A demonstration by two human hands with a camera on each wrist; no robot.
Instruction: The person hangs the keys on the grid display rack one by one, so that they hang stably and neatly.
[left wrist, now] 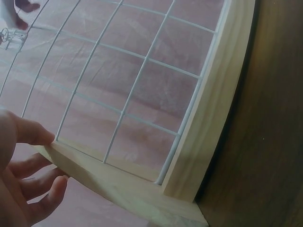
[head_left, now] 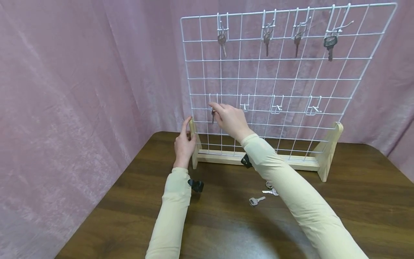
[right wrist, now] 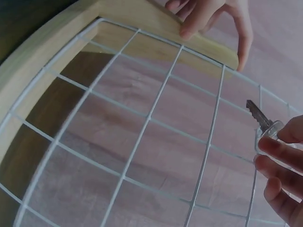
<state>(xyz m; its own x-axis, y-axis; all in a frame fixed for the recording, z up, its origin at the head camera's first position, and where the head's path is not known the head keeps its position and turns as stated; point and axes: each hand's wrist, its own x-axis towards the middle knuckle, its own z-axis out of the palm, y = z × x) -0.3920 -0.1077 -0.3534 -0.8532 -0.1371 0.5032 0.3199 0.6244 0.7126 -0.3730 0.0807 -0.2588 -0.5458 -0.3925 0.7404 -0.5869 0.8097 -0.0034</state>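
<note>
The right grip point(right wrist: 286, 175), cropped in its wrist view, partly hides a key point(right wrist: 259, 115).

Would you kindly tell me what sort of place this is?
Probably a staged tabletop setup indoors: a pink curtain hangs behind a wood-grain table bearing a white grid rack hung with keys.

Right hand point(right wrist: 288, 155) pinches a key point(right wrist: 260, 115) by the wire grid point(right wrist: 149, 118); left hand point(right wrist: 238, 12) grips wooden stand point(right wrist: 135, 12)

White wire grid point(head_left: 274, 78), blotchy pink curtain point(head_left: 71, 79).
Pale-yellow sleeves point(head_left: 176, 208), streaky dark-brown table point(head_left: 220, 230), blond wooden stand point(head_left: 330, 151); the pinched key point(right wrist: 259, 116), dimly seen, looks silvery.
</note>
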